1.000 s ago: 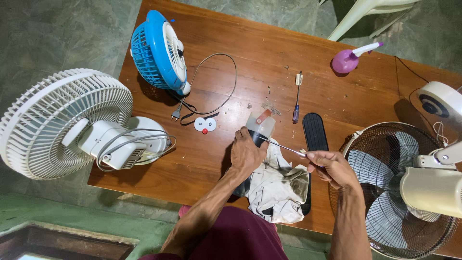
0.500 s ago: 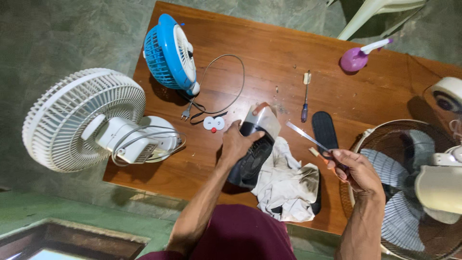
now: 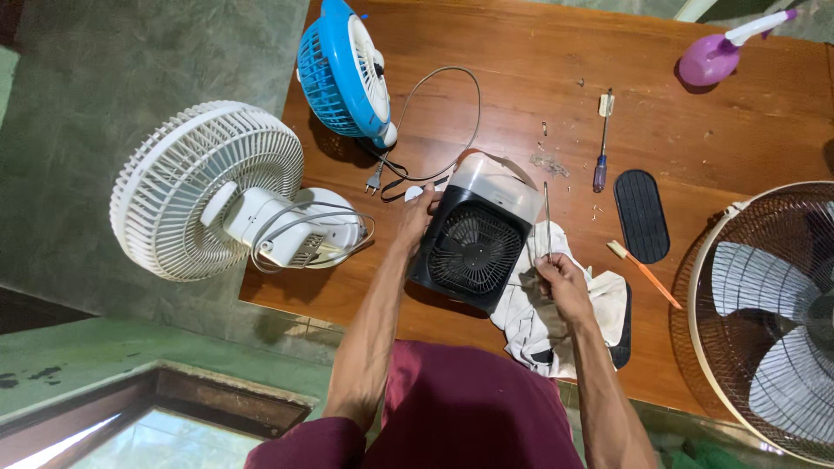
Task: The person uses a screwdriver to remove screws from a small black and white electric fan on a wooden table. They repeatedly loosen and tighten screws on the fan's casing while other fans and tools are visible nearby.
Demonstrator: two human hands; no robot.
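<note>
On the brown wooden desk [image 3: 695,130], the left hand [image 3: 415,217] grips the side of a small black box fan with a white top [image 3: 476,234], tilted up on a crumpled white cloth [image 3: 543,313]. The right hand [image 3: 560,282] is closed around a thin metal rod [image 3: 546,217], probably a screwdriver shaft, just beside the fan.

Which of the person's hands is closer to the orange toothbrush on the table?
Right. The right hand, holding a thin metal rod, is just left of the orange toothbrush. The left hand is farther off, gripping the far side of the small black fan.
</note>
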